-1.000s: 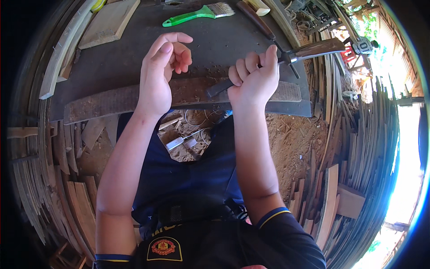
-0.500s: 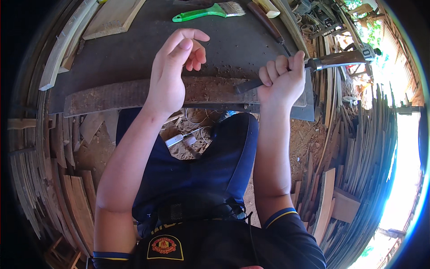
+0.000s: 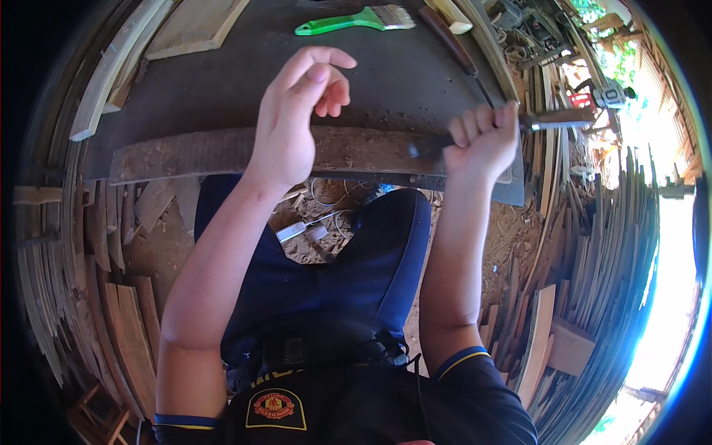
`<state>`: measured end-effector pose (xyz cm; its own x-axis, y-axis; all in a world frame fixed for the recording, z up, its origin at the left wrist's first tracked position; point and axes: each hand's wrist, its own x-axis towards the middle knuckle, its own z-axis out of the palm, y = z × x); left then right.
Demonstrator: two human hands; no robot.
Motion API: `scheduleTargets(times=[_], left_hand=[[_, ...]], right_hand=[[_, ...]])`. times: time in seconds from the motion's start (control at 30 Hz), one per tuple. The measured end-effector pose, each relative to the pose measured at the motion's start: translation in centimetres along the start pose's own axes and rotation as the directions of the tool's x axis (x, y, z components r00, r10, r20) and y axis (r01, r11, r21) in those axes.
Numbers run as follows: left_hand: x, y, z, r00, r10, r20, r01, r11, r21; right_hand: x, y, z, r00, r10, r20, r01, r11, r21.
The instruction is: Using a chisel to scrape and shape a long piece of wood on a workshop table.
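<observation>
My right hand (image 3: 483,144) is closed round the middle of a chisel (image 3: 560,119). Its wooden handle sticks out to the right of the fist, and its dark blade, slightly blurred, points left over a long brown wooden board (image 3: 185,157). My left hand (image 3: 297,115) is raised above that board and holds nothing. Its index finger stretches to the right, the thumb stands apart and the other fingers curl loosely. Whether the blade touches the board, I cannot tell.
A green-handled paintbrush (image 3: 356,20) lies on the dark tabletop (image 3: 245,81), with a wooden-handled tool (image 3: 452,38) to its right. Pale planks (image 3: 122,63) line the left edge. Stacked timber (image 3: 593,252) stands at right; a white power strip (image 3: 290,231) lies on the ground.
Both hands appear slightly farther right, as does the tabletop. The chisel has turned a little in my right hand, its handle end now lower. My left hand keeps the same pose.
</observation>
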<state>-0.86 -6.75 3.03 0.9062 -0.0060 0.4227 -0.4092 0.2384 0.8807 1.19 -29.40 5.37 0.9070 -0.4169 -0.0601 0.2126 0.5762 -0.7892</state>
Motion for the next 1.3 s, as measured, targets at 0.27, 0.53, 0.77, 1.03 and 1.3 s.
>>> scheduleTargets(times=[0.27,0.53,0.77,1.03,1.3], left_hand=[[-0.1,0.1,-0.5,1.0,0.001,0.021,-0.001,1.0,0.008],[-0.1,0.0,0.4,1.0,-0.005,0.0,0.005,1.0,-0.004],[-0.2,0.0,-0.4,1.0,0.006,-0.008,-0.006,1.0,-0.004],[-0.3,0.1,-0.7,1.0,-0.015,-0.001,0.015,1.0,-0.016],[0.3,0.0,0.7,1.0,0.016,0.019,-0.016,1.0,-0.019]], right_hand=[[-1.7,1.0,1.9,0.994,-0.015,0.11,0.014,1.0,0.013],[-0.9,1.3,1.0,0.999,-0.028,-0.027,0.031,0.996,0.081],[-1.5,-0.3,1.6,1.0,0.0,-0.014,-0.001,0.998,-0.056],[-2.0,1.0,2.0,0.996,0.008,0.093,-0.006,1.0,-0.022],[-1.2,1.2,0.7,0.993,0.001,-0.117,0.005,0.999,0.044]])
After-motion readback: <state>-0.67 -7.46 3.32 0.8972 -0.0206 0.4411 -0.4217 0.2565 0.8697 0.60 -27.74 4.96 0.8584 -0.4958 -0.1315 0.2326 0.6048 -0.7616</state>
